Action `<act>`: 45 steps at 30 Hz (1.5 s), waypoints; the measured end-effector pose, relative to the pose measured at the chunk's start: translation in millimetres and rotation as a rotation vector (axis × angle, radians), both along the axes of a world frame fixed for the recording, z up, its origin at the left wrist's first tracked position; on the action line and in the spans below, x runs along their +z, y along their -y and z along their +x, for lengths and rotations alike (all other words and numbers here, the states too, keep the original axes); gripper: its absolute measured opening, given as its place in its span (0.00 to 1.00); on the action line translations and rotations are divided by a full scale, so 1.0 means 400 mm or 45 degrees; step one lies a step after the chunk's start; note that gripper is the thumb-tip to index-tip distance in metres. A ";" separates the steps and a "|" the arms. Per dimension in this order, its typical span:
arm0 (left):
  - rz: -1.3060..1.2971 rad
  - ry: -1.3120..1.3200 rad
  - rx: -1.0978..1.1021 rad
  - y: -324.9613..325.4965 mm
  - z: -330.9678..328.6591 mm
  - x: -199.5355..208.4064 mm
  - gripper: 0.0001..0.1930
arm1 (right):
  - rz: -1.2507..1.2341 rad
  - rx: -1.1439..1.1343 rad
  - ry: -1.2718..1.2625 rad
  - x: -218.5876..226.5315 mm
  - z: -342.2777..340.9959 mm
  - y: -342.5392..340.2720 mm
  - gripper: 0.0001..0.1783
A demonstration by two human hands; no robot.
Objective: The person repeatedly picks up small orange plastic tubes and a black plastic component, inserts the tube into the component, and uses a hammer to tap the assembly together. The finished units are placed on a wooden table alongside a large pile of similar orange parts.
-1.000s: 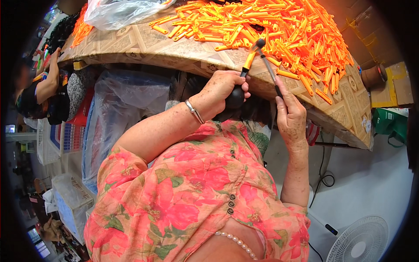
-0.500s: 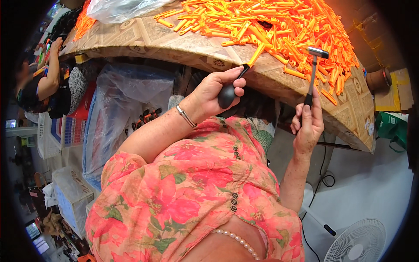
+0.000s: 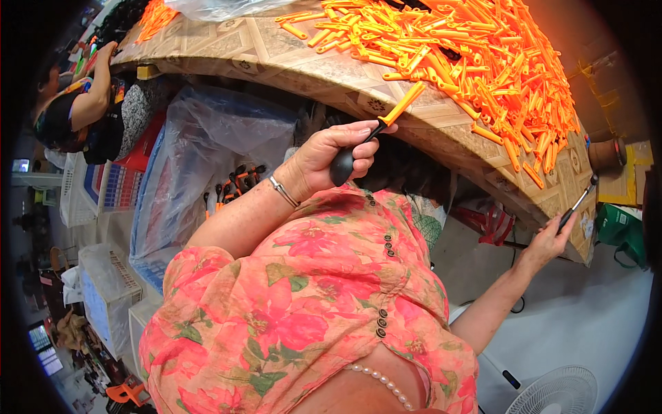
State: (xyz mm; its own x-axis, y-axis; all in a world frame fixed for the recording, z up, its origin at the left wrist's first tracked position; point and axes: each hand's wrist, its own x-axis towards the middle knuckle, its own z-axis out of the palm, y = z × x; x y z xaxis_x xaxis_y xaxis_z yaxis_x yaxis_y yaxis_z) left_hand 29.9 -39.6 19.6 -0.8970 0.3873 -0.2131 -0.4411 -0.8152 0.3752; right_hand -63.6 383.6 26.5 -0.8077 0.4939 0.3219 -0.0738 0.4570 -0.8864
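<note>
My left hand (image 3: pixel 329 153) is closed round a black spoon-like utensil (image 3: pixel 341 168) with a rounded head. An orange handle (image 3: pixel 405 101) sits on its far end and points up toward the table edge. My right hand (image 3: pixel 548 240) grips a small hammer (image 3: pixel 580 200) by its black grip, out over the table's right corner. The hammer head is apart from the utensil. A large pile of loose orange handles (image 3: pixel 483 83) covers the far right of the table (image 3: pixel 324 76).
Left below the table, a plastic-lined blue crate (image 3: pixel 155 207) holds several black-and-orange pieces (image 3: pixel 238 183). A co-worker (image 3: pixel 86 110) sits at far left. A wooden spool (image 3: pixel 607 157) and green bag (image 3: pixel 620 231) are at right; a white fan (image 3: pixel 555 393) stands low right.
My right hand has swung the hammer away to the right, from upright beside the pile to the table's corner. My left hand still holds the utensil, slightly further left and lower.
</note>
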 end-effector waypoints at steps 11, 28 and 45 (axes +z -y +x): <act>0.080 -0.055 -0.118 -0.054 -0.012 0.014 0.20 | 1.236 -0.163 -0.261 -0.015 -0.119 -0.056 0.26; -0.399 -0.129 -0.516 -0.057 -0.002 -0.013 0.21 | 0.948 1.382 -0.637 0.038 0.116 0.419 0.15; -2.377 0.143 -0.431 0.519 0.318 -0.154 0.18 | 1.151 0.641 -0.382 -0.001 -0.034 0.318 0.26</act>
State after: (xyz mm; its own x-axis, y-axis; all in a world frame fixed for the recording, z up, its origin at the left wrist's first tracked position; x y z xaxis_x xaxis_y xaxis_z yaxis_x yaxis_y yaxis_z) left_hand 157.1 -247.2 -42.1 -0.7976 -0.2426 -0.5523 -0.5547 0.6548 0.5134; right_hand -77.2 256.3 25.9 -0.6791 -0.3934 0.6197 -0.5946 0.7899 -0.1502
